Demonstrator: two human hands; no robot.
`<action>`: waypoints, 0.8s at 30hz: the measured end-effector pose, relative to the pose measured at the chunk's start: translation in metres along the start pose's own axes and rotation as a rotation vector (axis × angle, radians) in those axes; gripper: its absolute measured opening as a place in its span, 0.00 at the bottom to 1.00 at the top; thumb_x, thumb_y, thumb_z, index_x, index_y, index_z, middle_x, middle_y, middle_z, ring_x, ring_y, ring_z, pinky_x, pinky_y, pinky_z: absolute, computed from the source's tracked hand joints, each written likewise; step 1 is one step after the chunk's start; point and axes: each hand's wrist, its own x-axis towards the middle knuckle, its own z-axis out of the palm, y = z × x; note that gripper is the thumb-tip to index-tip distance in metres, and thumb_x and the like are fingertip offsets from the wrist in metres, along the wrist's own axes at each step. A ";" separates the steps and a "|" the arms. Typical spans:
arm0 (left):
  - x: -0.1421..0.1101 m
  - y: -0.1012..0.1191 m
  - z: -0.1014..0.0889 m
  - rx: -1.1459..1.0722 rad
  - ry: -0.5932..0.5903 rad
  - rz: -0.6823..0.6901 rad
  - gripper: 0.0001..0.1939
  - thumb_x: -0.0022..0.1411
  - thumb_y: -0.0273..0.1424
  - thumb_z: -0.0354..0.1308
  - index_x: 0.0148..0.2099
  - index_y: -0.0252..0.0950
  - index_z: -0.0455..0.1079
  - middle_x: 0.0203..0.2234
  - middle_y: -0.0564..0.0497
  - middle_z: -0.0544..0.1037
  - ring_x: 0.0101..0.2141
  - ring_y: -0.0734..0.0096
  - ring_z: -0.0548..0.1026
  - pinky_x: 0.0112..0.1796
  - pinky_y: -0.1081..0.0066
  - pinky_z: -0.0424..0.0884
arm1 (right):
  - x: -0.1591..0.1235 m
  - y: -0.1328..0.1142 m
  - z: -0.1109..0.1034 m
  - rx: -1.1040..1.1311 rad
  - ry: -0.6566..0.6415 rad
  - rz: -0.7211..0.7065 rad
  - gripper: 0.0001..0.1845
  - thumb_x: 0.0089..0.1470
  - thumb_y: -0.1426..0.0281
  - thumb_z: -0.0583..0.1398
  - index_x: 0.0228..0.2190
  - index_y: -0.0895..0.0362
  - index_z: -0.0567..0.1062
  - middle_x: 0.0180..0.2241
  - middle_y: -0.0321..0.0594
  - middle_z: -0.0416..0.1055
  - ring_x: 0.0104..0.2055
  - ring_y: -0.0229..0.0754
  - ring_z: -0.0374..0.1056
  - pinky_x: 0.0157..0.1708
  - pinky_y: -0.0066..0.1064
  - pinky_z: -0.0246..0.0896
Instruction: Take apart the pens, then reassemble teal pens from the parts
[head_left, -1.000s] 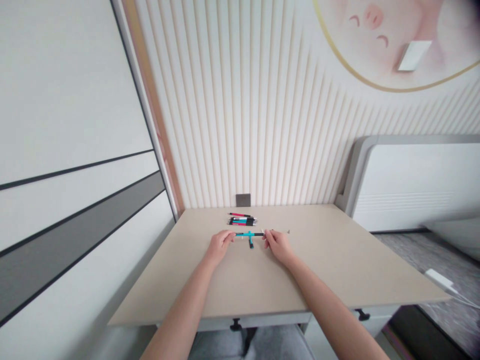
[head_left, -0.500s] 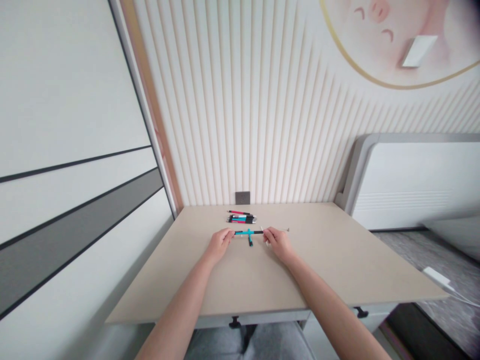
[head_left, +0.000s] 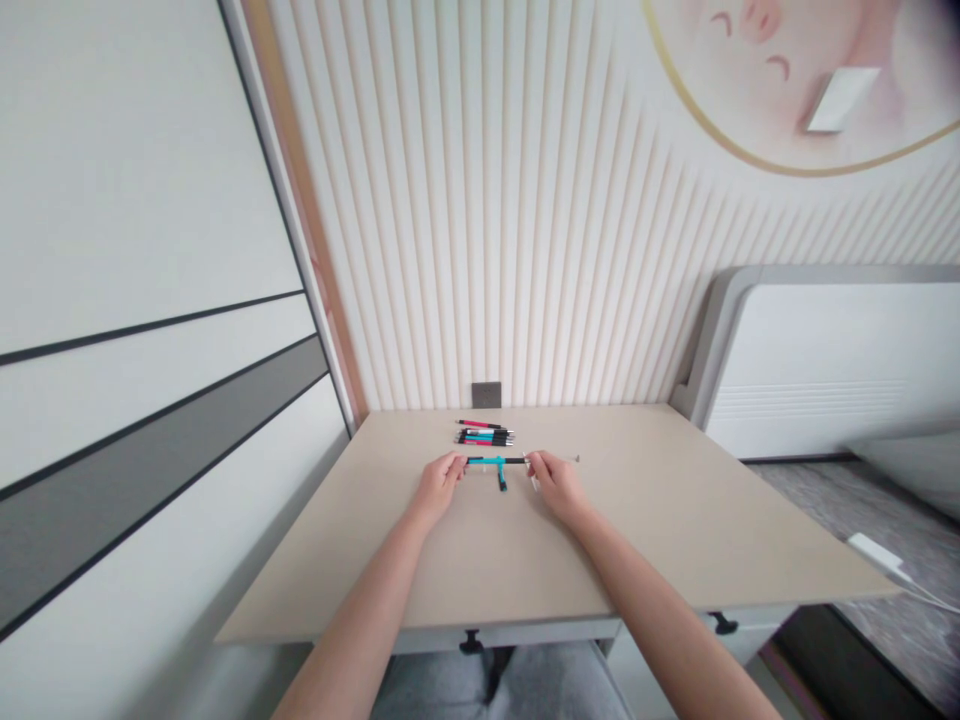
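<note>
Pinching the teal-and-black pen (head_left: 481, 461) at opposite ends with left hand (head_left: 439, 486) and right hand (head_left: 556, 484), just nearside of the pen pile (head_left: 485, 439); probably light, stiff, smooth (so perhaps slippery), best held near both ends.

A turquoise and black pen (head_left: 489, 461) is held level and crosswise between both hands (head_left: 439, 484).

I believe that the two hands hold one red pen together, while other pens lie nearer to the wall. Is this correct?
The colour is wrong: the head view shows the held pen turquoise and black, not red. The rest is right.
</note>
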 end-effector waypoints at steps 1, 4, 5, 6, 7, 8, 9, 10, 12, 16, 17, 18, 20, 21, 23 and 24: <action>0.000 0.001 0.000 0.000 0.000 0.000 0.23 0.65 0.48 0.44 0.29 0.36 0.66 0.18 0.55 0.67 0.22 0.71 0.66 0.28 0.73 0.61 | 0.000 0.000 -0.001 -0.005 -0.004 0.012 0.26 0.63 0.55 0.45 0.27 0.56 0.75 0.24 0.38 0.72 0.27 0.39 0.66 0.31 0.28 0.56; 0.000 0.001 0.000 0.003 -0.005 -0.003 0.23 0.65 0.48 0.44 0.29 0.36 0.66 0.18 0.55 0.67 0.23 0.71 0.66 0.28 0.73 0.61 | 0.000 0.001 -0.002 0.019 -0.032 0.031 0.27 0.62 0.54 0.46 0.25 0.56 0.74 0.22 0.38 0.72 0.25 0.39 0.65 0.30 0.28 0.56; 0.000 0.000 0.001 0.001 -0.005 -0.005 0.23 0.65 0.49 0.44 0.29 0.36 0.66 0.18 0.55 0.66 0.23 0.71 0.66 0.28 0.73 0.61 | 0.000 0.002 -0.002 0.033 -0.041 0.031 0.27 0.62 0.54 0.46 0.25 0.56 0.74 0.22 0.37 0.72 0.25 0.38 0.65 0.30 0.28 0.56; 0.000 -0.001 0.001 -0.006 -0.004 -0.008 0.23 0.65 0.49 0.44 0.29 0.36 0.66 0.18 0.55 0.66 0.23 0.71 0.66 0.28 0.74 0.61 | 0.000 0.002 -0.002 0.045 -0.048 0.028 0.26 0.62 0.54 0.47 0.25 0.57 0.74 0.22 0.37 0.72 0.25 0.38 0.65 0.30 0.28 0.56; 0.000 -0.001 0.001 -0.018 -0.004 -0.012 0.23 0.65 0.49 0.44 0.30 0.36 0.66 0.19 0.55 0.67 0.23 0.71 0.66 0.28 0.74 0.61 | 0.000 0.002 -0.002 0.054 -0.055 0.025 0.26 0.62 0.54 0.47 0.25 0.57 0.74 0.21 0.37 0.71 0.25 0.38 0.65 0.30 0.28 0.57; 0.000 -0.002 0.001 -0.033 -0.004 -0.017 0.23 0.65 0.49 0.44 0.30 0.36 0.66 0.19 0.55 0.67 0.23 0.71 0.66 0.28 0.74 0.61 | 0.000 0.003 -0.002 0.063 -0.060 0.023 0.26 0.61 0.54 0.48 0.25 0.57 0.74 0.21 0.37 0.71 0.25 0.38 0.65 0.30 0.28 0.57; 0.000 -0.002 0.002 -0.047 -0.005 -0.022 0.24 0.65 0.49 0.44 0.31 0.36 0.66 0.19 0.55 0.67 0.23 0.71 0.66 0.28 0.74 0.62 | 0.001 0.004 -0.001 0.071 -0.064 0.025 0.25 0.61 0.54 0.48 0.25 0.57 0.74 0.21 0.37 0.71 0.25 0.38 0.64 0.30 0.29 0.57; 0.000 -0.003 0.002 -0.057 -0.006 -0.028 0.24 0.65 0.50 0.44 0.31 0.36 0.66 0.20 0.55 0.67 0.23 0.71 0.67 0.28 0.74 0.62 | 0.001 0.004 -0.001 0.077 -0.064 0.028 0.25 0.61 0.54 0.49 0.25 0.57 0.74 0.21 0.38 0.71 0.25 0.38 0.64 0.30 0.29 0.57; 0.000 -0.002 0.002 -0.063 -0.007 -0.039 0.24 0.64 0.50 0.45 0.31 0.36 0.67 0.19 0.55 0.67 0.23 0.71 0.67 0.28 0.73 0.62 | 0.001 0.005 0.000 0.092 -0.056 0.038 0.22 0.59 0.55 0.51 0.27 0.57 0.75 0.22 0.38 0.71 0.25 0.39 0.64 0.30 0.29 0.57; 0.000 -0.001 0.002 -0.064 0.002 -0.049 0.24 0.64 0.50 0.45 0.30 0.36 0.67 0.19 0.55 0.68 0.23 0.71 0.67 0.28 0.73 0.62 | 0.002 0.006 0.001 0.142 -0.023 0.054 0.17 0.55 0.57 0.56 0.36 0.57 0.75 0.25 0.37 0.72 0.26 0.39 0.63 0.29 0.29 0.58; 0.000 -0.001 0.002 -0.066 0.006 -0.048 0.24 0.64 0.50 0.45 0.30 0.36 0.67 0.19 0.55 0.68 0.22 0.71 0.67 0.28 0.73 0.62 | 0.002 0.005 0.001 0.149 -0.021 0.055 0.17 0.54 0.57 0.57 0.37 0.57 0.75 0.25 0.37 0.71 0.26 0.39 0.62 0.29 0.29 0.58; 0.000 0.000 0.002 -0.067 0.011 -0.046 0.24 0.64 0.50 0.45 0.30 0.36 0.67 0.19 0.55 0.68 0.22 0.71 0.67 0.28 0.73 0.63 | 0.001 0.005 0.001 0.151 -0.020 0.051 0.18 0.54 0.56 0.57 0.37 0.57 0.75 0.26 0.37 0.71 0.26 0.39 0.62 0.28 0.29 0.58; 0.000 -0.001 0.003 -0.066 0.021 -0.038 0.24 0.64 0.50 0.45 0.31 0.36 0.67 0.19 0.55 0.68 0.22 0.72 0.67 0.28 0.73 0.63 | 0.001 0.003 0.002 0.150 -0.022 0.035 0.19 0.56 0.55 0.55 0.38 0.57 0.75 0.27 0.38 0.72 0.27 0.39 0.63 0.29 0.29 0.58; 0.000 -0.001 0.003 -0.065 0.024 -0.034 0.24 0.64 0.50 0.45 0.31 0.36 0.67 0.19 0.55 0.68 0.22 0.72 0.67 0.28 0.73 0.63 | 0.000 0.003 0.002 0.151 -0.024 0.029 0.20 0.57 0.55 0.54 0.38 0.57 0.75 0.28 0.38 0.72 0.27 0.39 0.63 0.30 0.29 0.58; 0.000 0.000 0.003 -0.066 0.024 -0.023 0.23 0.65 0.49 0.44 0.31 0.36 0.67 0.19 0.55 0.68 0.22 0.72 0.67 0.28 0.73 0.63 | -0.001 0.002 0.002 0.149 -0.032 0.033 0.23 0.60 0.54 0.50 0.37 0.57 0.75 0.27 0.38 0.72 0.27 0.39 0.63 0.30 0.29 0.58; 0.000 0.000 0.003 -0.068 0.021 -0.019 0.23 0.65 0.49 0.44 0.31 0.36 0.67 0.19 0.55 0.68 0.22 0.73 0.66 0.28 0.74 0.63 | -0.001 0.002 0.002 0.142 -0.040 0.038 0.24 0.61 0.53 0.49 0.35 0.57 0.76 0.26 0.37 0.71 0.26 0.38 0.63 0.29 0.29 0.57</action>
